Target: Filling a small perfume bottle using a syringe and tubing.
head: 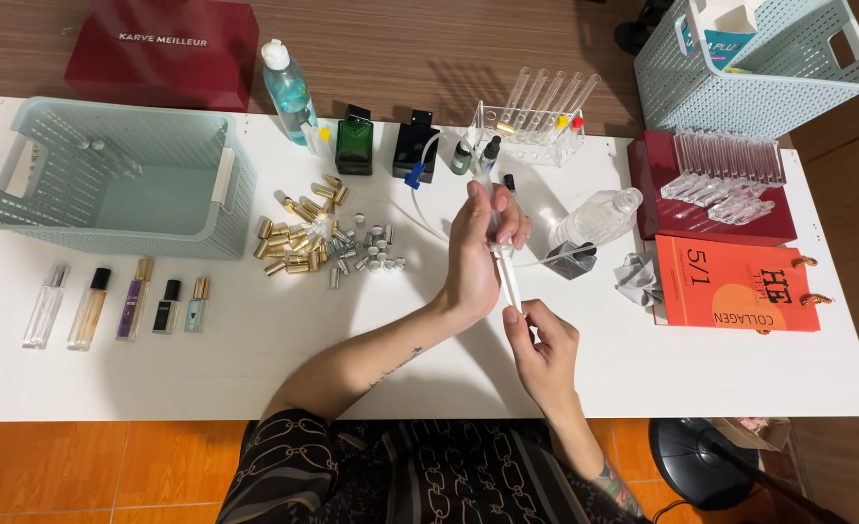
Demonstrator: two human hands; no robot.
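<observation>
My left hand (476, 247) is closed around the barrel of a clear syringe (507, 277) above the middle of the white table (255, 359). My right hand (544, 344) pinches the syringe's white plunger end just below. A thin clear tube (428, 209) runs from near the syringe toward a black square bottle (415, 147) with a blue fitting. A green square bottle (355, 142) stands left of it.
A pale green basket (119, 180) sits at the left, with several small perfume vials (109, 306) in front of it. Gold and silver caps (318, 243) lie scattered mid-table. A test-tube rack (536, 121), a lying clear bottle (594, 215), red and orange boxes (730, 281) and a second basket (759, 58) fill the right.
</observation>
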